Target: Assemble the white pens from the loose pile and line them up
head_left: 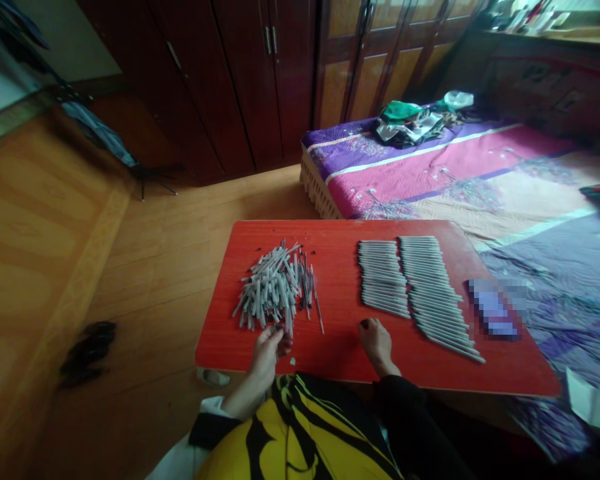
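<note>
1. Two groups of slender grey plastic tubes with dark tips (275, 290) are being kept apart on a glossy red rectangular counter (510, 367): a loose, crossed heap (270, 290) is lying to the left, and two tight blocks of parallel rows (433, 300) are lying to the right.
2. The left bare hand (267, 353) is being held at the heap's lower edge with its fingers curled narrowly; whether a tube is being gripped cannot be told.
3. The right bare hand (377, 343) is being rested on the counter just below the left block, narrowly curled, with no tube being shown in it, though its hidden palm leaves this uncertain.
4. A small bunch of thinner dark-tipped sticks (306, 283) is being left just beside the heap's right side.
5. Good order is judged to be served by the way the rows are being kept: the tubes are lying side by side, with their dark ends toward the same side and little gap between them.
6. Handling is judged easiest at the heap's loose edge, where single tubes are lying free of the tangle.
7. A pixelated flat rectangular object (495, 310) is being left near the counter's right edge, too blurred to identify.
8. A purple-and-pink quilted bed (430, 173) is being shown beyond the counter, above a honey-coloured wooden floor (155, 267).
</note>
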Demonstrator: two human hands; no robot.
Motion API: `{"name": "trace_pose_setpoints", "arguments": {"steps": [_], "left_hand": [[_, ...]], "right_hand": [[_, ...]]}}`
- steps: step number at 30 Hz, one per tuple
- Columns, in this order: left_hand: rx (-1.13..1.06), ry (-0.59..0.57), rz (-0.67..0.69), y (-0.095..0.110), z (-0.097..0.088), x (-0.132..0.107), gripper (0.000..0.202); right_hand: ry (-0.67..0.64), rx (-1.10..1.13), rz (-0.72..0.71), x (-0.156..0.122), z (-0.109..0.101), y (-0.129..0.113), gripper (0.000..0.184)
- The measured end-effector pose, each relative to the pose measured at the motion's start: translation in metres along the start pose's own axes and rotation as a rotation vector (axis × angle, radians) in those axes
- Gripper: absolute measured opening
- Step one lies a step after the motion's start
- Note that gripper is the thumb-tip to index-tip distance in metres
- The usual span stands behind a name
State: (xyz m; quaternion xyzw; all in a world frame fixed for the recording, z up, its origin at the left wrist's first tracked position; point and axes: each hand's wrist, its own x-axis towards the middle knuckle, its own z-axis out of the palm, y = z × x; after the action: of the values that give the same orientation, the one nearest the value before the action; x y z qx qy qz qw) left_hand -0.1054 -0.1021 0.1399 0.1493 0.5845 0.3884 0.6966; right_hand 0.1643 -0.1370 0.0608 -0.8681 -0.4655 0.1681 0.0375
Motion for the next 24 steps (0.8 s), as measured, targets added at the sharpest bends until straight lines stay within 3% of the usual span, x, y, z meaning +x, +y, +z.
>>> {"name": "trace_pose_setpoints", "arguments": {"steps": [3,9,16,24], "left_hand": [[-0.076,0.074,0.012,0.006,-0.006,0.007,0.016],[-0.162,0.094,0.018,0.014,-0.015,0.02,0.013],[-0.168,0.069,0.002,0.02,-0.02,0.027,0.01],[-0.156,0.068,-0.014,0.025,-0.026,0.034,0.01]], "right_hand": [[-0.19,0.105,-0.091,-0.017,0.013,-0.051,0.025],[-0.295,0.11,-0.216,-0.027,0.029,-0.123,0.018],[-0.266,0.067,-0.19,-0.013,0.031,-0.162,0.027],[-0.229,0.043,-0.15,-0.006,0.034,-0.187,0.031]]}}
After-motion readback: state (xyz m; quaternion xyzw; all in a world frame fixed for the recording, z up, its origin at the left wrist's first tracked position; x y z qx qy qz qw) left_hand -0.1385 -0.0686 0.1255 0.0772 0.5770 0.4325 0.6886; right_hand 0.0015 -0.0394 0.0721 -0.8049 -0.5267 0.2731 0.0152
